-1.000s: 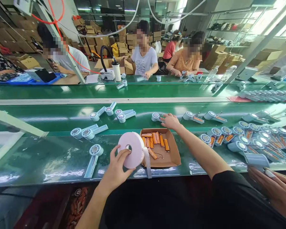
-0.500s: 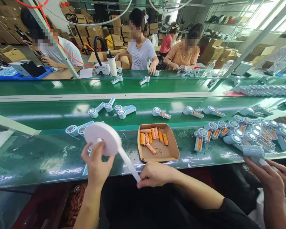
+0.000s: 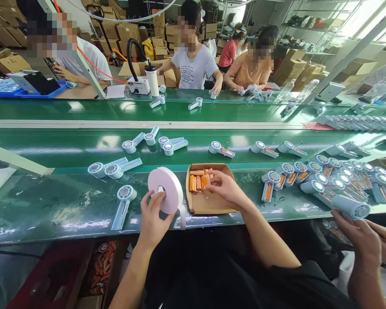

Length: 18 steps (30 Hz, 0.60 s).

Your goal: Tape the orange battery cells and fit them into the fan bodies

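Observation:
My left hand (image 3: 155,216) is closed on a roll of white tape (image 3: 165,189), its fingers at the core hole. The roll stands tilted above the bench edge, and a short loose tape end (image 3: 182,216) hangs from its right side. My right hand (image 3: 228,189) reaches over a shallow cardboard tray (image 3: 212,208), its fingers apart beside the orange battery packs (image 3: 196,183) inside. Part of the packs is hidden behind that hand. Left of the roll, a light-blue handheld fan body (image 3: 124,206) lies on the bench, with its round head away from me.
More fan bodies (image 3: 114,171) lie along the green conveyor (image 3: 67,150) and crowd the bench at right. A co-worker's hands (image 3: 363,240) hold a fan body at the right edge. Other people sit across the line. Below the bench is a box of orange packs (image 3: 99,270).
My right hand has let go of the tape end and moved up and right over the tray. My left hand has carried the roll right, uncovering the fan body on the bench.

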Available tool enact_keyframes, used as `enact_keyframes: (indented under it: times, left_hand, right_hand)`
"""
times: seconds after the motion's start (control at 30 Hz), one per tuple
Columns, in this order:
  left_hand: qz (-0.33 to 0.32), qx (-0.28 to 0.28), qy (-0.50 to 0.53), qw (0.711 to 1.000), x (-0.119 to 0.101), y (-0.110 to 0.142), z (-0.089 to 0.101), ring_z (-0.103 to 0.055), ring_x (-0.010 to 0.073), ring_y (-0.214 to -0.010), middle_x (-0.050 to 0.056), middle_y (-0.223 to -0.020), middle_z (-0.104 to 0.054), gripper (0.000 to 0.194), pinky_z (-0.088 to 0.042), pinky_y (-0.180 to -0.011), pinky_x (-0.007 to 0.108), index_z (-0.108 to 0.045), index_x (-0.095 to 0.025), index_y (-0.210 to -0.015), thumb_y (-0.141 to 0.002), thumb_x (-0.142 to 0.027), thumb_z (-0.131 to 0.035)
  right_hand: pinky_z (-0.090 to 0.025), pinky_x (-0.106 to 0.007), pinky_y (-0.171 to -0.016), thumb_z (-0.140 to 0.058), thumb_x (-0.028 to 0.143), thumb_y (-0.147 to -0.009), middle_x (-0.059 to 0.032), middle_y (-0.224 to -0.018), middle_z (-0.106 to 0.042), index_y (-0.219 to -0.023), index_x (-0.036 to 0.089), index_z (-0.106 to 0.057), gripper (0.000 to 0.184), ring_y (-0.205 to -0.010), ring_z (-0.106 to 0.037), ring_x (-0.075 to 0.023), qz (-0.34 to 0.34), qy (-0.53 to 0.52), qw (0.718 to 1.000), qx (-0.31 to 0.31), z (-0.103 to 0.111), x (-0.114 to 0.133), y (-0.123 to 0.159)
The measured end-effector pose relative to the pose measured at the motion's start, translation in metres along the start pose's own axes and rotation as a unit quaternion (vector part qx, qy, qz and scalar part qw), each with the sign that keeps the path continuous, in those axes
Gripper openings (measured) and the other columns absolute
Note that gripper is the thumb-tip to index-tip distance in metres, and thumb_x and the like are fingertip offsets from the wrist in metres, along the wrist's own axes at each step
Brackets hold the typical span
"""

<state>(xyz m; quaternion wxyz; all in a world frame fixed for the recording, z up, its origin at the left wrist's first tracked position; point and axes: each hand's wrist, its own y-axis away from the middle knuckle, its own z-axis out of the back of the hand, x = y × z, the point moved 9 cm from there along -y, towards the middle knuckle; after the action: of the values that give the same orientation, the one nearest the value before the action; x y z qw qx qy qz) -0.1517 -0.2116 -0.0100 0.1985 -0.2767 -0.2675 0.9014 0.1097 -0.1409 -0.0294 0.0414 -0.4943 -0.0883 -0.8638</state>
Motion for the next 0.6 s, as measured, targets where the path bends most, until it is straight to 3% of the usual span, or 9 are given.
enact_keyframes:
  times: [0.07, 0.17, 0.23, 0.43, 0.5, 0.6]
  left_hand:
    - [-0.033, 0.028, 0.008, 0.999, -0.006, 0.0, -0.004, -0.049, 0.0389, -0.14, 0.013, -0.13, -0.068, 0.056, -0.056, -0.11, 0.061, -0.05, -0.025, -0.143, -0.091, -0.017, -0.071]
    - [-0.078, 0.066, 0.006, 0.995, -0.017, 0.001, -0.009, -0.049, 0.039, -0.14, 0.011, -0.129, -0.071, 0.056, -0.056, -0.109, 0.059, -0.056, -0.025, -0.142, -0.089, -0.009, -0.067]
    - [-0.102, 0.086, -0.002, 0.991, -0.025, 0.001, -0.01, -0.049, 0.0382, -0.14, 0.01, -0.128, -0.074, 0.054, -0.056, -0.108, 0.056, -0.061, -0.024, -0.14, -0.089, -0.006, -0.063]
    - [-0.131, 0.119, -0.055, 0.983, -0.042, -0.002, -0.014, -0.053, 0.0332, -0.137, 0.005, -0.126, -0.078, 0.054, -0.055, -0.111, 0.049, -0.071, -0.028, -0.137, -0.093, -0.002, -0.057]
    - [-0.137, 0.116, -0.066, 0.982, -0.044, -0.001, -0.014, -0.053, 0.0325, -0.136, 0.003, -0.126, -0.078, 0.057, -0.055, -0.112, 0.048, -0.072, -0.029, -0.137, -0.091, 0.001, -0.057]
    - [-0.136, 0.107, -0.076, 0.982, -0.041, 0.0, -0.012, -0.054, 0.0324, -0.133, 0.001, -0.127, -0.079, 0.059, -0.054, -0.116, 0.051, -0.074, -0.029, -0.135, -0.089, 0.004, -0.057]
  right_hand:
    - [-0.063, -0.035, -0.079, -0.086, 0.045, -0.08, -0.0044, -0.104, -0.081, -0.13, 0.025, -0.067, 0.057, -0.092, -0.078, -0.0232, 0.031, -0.235, 0.969, -0.07, 0.022, 0.005, 0.008]
    - [-0.065, -0.037, -0.087, -0.096, 0.046, -0.068, -0.0039, -0.108, -0.08, -0.102, 0.025, -0.075, 0.045, -0.103, -0.077, -0.0245, 0.069, -0.366, 0.915, -0.155, 0.039, 0.014, 0.024]
    - [-0.065, -0.042, -0.092, -0.098, 0.046, -0.067, -0.0043, -0.106, -0.081, -0.091, 0.025, -0.076, 0.039, -0.103, -0.077, -0.0255, 0.082, -0.371, 0.903, -0.198, 0.041, 0.02, 0.033]
    - [-0.063, -0.052, -0.102, -0.096, 0.05, -0.071, -0.0057, -0.096, -0.082, -0.086, 0.025, -0.076, 0.036, -0.1, -0.078, -0.0279, 0.12, -0.305, 0.9, -0.286, 0.032, 0.037, 0.046]
    - [-0.063, -0.051, -0.102, -0.094, 0.054, -0.072, -0.0058, -0.096, -0.081, -0.085, 0.025, -0.075, 0.038, -0.101, -0.078, -0.0276, 0.113, -0.299, 0.905, -0.28, 0.018, 0.033, 0.045]
    - [-0.064, -0.045, -0.097, -0.092, 0.057, -0.073, -0.0066, -0.097, -0.08, -0.087, 0.024, -0.075, 0.039, -0.098, -0.077, -0.0255, 0.077, -0.283, 0.932, -0.214, -0.004, 0.022, 0.041]
